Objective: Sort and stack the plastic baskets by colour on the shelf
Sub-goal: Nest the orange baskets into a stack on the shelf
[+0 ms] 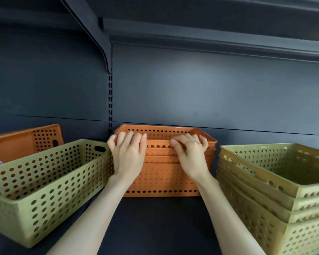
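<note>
On the dark matte metal shelf (155, 218), a perforated olive basket (44, 188) sits left, an orange basket (24, 142) behind it; the left hand (127, 155) and right hand (190, 155) curl over the front rim of the nested orange stack (164, 181); an olive stack (276, 199) stands right.

Single head-worn wide-angle view, facing forward and slightly upward into a dark shelf bay (155, 218). The camera sits close, both forearms entering from below.
</note>
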A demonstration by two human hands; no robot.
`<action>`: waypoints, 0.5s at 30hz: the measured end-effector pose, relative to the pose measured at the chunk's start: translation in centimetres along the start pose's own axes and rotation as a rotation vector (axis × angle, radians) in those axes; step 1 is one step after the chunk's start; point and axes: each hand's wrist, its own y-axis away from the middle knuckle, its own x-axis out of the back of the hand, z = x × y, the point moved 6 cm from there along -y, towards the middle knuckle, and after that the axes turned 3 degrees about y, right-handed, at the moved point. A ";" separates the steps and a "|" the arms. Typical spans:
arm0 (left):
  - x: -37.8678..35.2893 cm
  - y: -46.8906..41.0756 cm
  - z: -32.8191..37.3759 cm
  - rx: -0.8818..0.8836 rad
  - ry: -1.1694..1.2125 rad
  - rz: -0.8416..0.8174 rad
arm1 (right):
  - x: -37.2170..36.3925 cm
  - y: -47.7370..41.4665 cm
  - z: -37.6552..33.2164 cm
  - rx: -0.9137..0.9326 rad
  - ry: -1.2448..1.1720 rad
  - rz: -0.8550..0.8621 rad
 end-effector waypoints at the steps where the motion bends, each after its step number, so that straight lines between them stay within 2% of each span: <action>1: 0.0 0.0 -0.4 -0.010 -0.025 0.025 | -0.4 -0.1 -0.3 -0.002 -0.008 0.004; 4: -0.1 -0.1 -1.6 -0.038 -0.091 0.056 | -1.6 -0.4 -0.9 0.002 -0.009 0.019; 8: -0.1 -0.3 -2.0 -0.040 -0.099 0.005 | -2.2 -0.3 -1.3 0.015 0.061 0.055; 15: 1.3 -0.9 -2.5 0.091 0.159 -0.123 | -0.8 -0.9 -1.9 -0.055 0.053 -0.096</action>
